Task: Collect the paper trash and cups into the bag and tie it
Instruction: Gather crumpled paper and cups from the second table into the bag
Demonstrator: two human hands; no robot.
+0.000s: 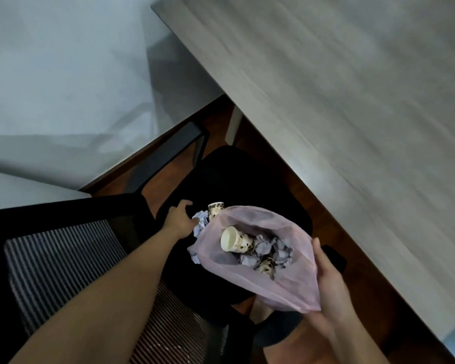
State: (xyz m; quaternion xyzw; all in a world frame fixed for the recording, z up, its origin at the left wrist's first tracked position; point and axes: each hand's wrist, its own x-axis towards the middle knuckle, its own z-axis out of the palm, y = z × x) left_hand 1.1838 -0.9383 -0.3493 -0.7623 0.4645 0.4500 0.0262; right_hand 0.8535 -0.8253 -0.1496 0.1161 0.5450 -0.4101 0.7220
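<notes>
A thin pink plastic bag (pixel 281 279) lies open on the black chair seat (pixel 237 177). Inside it are a patterned paper cup (pixel 235 242) on its side, a second cup (pixel 267 266) lower down, and several crumpled grey-blue paper balls (pixel 273 248). My right hand (pixel 329 282) grips the bag's right rim. Outside the bag, at its upper left, stands another patterned cup (pixel 216 209) next to crumpled paper (pixel 201 223). My left hand (pixel 177 218) reaches over the seat beside that paper, fingers spread, holding nothing that I can see.
A grey wood-grain table (pixel 339 101) runs along the right, its edge close above the chair. The chair's mesh backrest (pixel 71 271) is at lower left, and a black armrest (pixel 168 151) juts out behind the seat. Brown floor (pixel 365 298) shows under the table.
</notes>
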